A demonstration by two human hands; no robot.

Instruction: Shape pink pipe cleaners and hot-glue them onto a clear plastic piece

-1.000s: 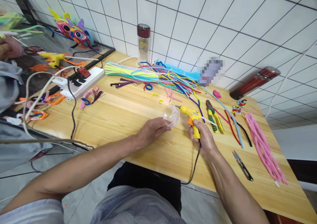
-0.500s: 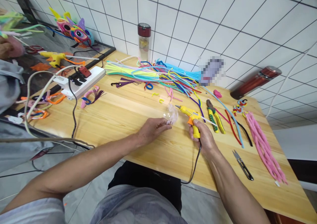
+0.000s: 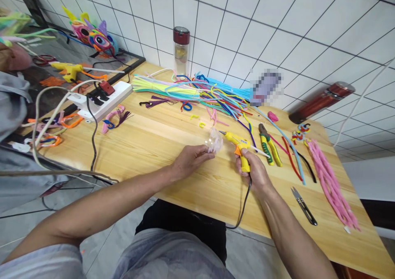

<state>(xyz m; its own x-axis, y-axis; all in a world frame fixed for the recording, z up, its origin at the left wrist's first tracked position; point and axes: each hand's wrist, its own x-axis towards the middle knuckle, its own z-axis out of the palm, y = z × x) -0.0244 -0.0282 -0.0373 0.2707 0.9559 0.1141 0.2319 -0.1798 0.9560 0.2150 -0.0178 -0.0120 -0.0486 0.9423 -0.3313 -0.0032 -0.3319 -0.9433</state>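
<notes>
Between the thumb and fingers of my left hand [image 3: 191, 159] is a clear, rounded plastic piece [image 3: 215, 140] with pale pinkish-white fuzzy material on it. My right hand [image 3: 253, 167] is wrapped round the handle of a yellow hot glue gun [image 3: 237, 142], fingers near its orange trigger. The gun's nozzle points left, close to the fuzzy edge of the clear piece; I cannot tell whether they touch. A white glue stick [image 3: 261, 150] juts from the gun's rear. Its black cord [image 3: 246, 205] hangs over the table's front edge.
Green-and-yellow pliers [image 3: 269, 145], thread snips [image 3: 304, 207] and pink fuzzy strands [image 3: 331, 182] lie to the right. Behind are bundled pipe cleaners [image 3: 173, 87], a glass bottle [image 3: 181, 52] and a red thermos [image 3: 322, 103]. A power strip [image 3: 106, 102] with cords sits left, near another person's sleeve [image 3: 12, 102].
The clear piece has turned slightly in my left hand. The glue gun stays almost where it was beside it. The whole view has shifted a little.
</notes>
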